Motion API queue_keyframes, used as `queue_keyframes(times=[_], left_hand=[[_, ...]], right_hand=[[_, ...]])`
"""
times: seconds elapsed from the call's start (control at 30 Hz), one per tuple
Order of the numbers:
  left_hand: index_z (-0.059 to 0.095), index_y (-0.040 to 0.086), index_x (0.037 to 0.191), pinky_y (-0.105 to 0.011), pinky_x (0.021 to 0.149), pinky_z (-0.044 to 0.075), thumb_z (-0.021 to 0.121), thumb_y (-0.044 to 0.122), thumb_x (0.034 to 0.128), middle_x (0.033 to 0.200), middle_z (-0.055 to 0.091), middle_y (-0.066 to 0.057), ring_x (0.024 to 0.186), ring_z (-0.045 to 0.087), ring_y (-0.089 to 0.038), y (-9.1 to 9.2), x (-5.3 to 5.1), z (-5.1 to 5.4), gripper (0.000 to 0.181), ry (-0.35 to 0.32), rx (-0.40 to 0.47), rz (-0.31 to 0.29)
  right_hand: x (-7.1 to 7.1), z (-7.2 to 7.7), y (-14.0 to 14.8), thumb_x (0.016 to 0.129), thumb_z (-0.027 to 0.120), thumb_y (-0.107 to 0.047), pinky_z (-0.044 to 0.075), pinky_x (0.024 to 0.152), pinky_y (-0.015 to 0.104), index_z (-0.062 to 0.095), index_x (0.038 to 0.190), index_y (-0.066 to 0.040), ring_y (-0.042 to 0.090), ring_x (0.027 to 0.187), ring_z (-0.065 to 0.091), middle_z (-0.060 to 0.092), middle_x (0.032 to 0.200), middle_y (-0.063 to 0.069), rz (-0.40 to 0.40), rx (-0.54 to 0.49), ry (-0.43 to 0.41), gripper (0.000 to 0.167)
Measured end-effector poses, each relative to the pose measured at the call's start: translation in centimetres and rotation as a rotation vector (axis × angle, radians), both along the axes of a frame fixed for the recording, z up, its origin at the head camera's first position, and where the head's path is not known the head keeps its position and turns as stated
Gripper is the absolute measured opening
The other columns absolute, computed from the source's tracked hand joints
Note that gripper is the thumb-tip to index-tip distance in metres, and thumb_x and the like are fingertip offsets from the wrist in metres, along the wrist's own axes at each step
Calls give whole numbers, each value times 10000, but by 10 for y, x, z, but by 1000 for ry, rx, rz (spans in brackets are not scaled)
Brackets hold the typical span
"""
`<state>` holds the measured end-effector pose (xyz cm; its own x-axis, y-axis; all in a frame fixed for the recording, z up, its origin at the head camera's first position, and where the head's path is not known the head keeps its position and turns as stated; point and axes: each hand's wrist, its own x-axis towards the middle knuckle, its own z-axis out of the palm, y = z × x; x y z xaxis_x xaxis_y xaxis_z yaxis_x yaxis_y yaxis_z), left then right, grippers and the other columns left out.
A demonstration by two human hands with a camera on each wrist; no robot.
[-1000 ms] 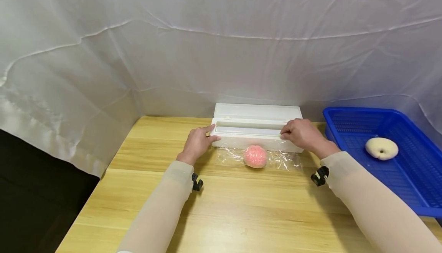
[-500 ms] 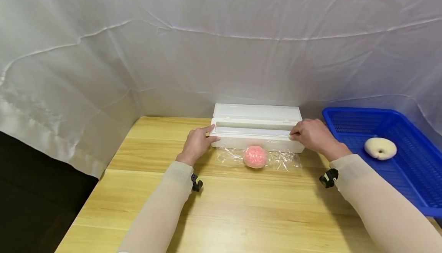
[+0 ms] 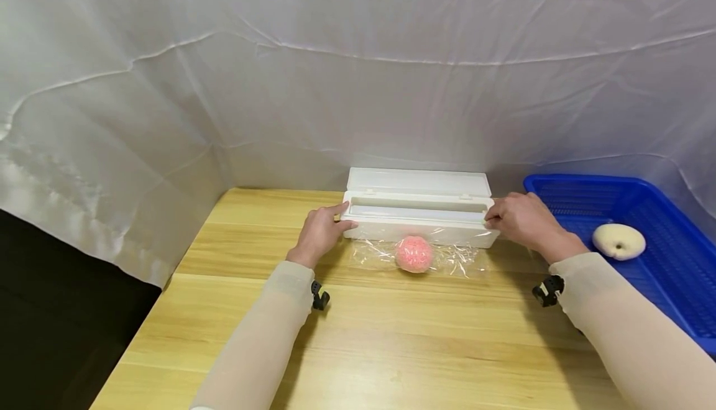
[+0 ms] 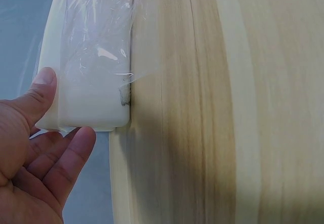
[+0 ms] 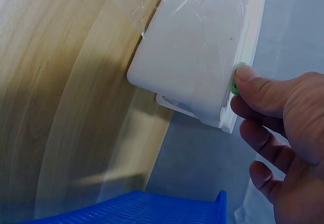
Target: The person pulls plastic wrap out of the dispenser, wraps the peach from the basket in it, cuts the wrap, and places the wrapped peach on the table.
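A long white cling film dispenser (image 3: 419, 231) lies at the back of the table, its lid (image 3: 418, 181) flipped up. My left hand (image 3: 319, 233) grips its left end, thumb on the front edge and fingers at the end face. Near the right end, my right hand (image 3: 523, 223) pinches a small green slide cutter (image 5: 234, 86) on the front rim. Clear cling film (image 3: 369, 253) hangs over the front of the box onto the table. A round pink object with a bumpy surface (image 3: 414, 253) sits in the film; its kind is unclear.
A blue plastic basket (image 3: 582, 179) stands at the right, with a pale flattened peach-like fruit (image 3: 618, 241) in it. Pale curtain cloth (image 3: 358, 105) rises behind the table (image 3: 391, 341).
My right hand has slid the green cutter rightward along the rim, from short of the right end to almost at it. The left hand has stayed on the box's left end.
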<state>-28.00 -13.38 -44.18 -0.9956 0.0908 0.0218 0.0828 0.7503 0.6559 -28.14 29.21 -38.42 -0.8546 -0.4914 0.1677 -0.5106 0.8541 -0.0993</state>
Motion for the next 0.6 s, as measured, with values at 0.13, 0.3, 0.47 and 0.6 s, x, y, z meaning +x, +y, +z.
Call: queue_keyframes(times=[0.13,0.3,0.47,0.6], left_hand=[[523,270,1553,-234,459,330,727,429,984,810,687,-135,458,294,-83,1,0,1,625,-3,-2,-1],[533,276,1546,-239,455,327,736,435,975,852,710,-150,461,288,-88,2,0,3,626,0,0,11],[520,285,1554,-230,429,311,735,437,976,632,612,-88,443,297,-88,1,-2,2,635,-8,11,13],[517,269,1561,-227,430,324,742,434,972,581,545,-24,442,305,-88,0,-4,2,652,-13,15,11]], right_hand=[[2,1,4,899,804,-155,430,963,694,846,933,-169,334,985,667,802,1003,25,-6,13,9,55],[3,2,12,884,824,-153,447,799,549,847,936,-153,308,909,648,807,964,24,-7,31,34,57],[2,2,11,895,818,-144,475,815,572,847,947,-154,312,906,663,808,973,32,-5,38,31,61],[1,2,6,916,770,-123,490,720,552,813,859,-177,258,806,676,777,868,5,-32,40,-4,89]])
